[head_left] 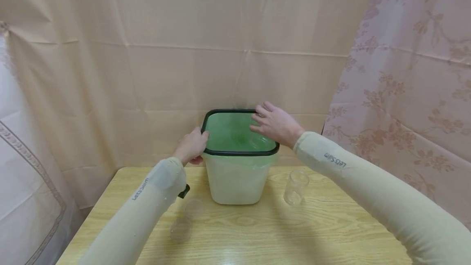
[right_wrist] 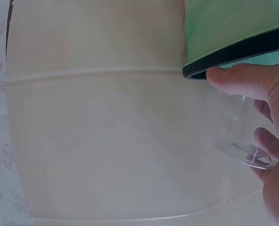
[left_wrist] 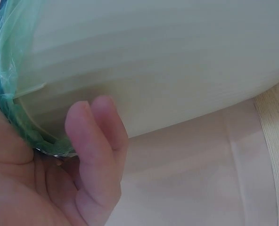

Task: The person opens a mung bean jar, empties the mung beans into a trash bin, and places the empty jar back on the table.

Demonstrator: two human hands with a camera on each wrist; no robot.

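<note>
A whitish trash bin [head_left: 237, 183] stands on the table, lined with a green plastic bag [head_left: 228, 130] under a black rim ring [head_left: 241, 153]. My left hand [head_left: 192, 144] grips the rim on the left, thumb over the edge. In the left wrist view, bent fingers [left_wrist: 90, 136] show beside the bin's outer wall [left_wrist: 168, 70]. My right hand [head_left: 277, 124] is over the bin's right side. Between its thumb and fingers is a clear cup [right_wrist: 241, 125], seen in the right wrist view near the black rim; much of the cup is hidden in the head view.
Another clear cup [head_left: 295, 188] stands on the wooden table [head_left: 243, 232] right of the bin. Faint clear round pieces [head_left: 181, 230] lie to the front left. A beige curtain [head_left: 184, 72] hangs behind the bin, with a flowered pink curtain [head_left: 412, 93] at the right.
</note>
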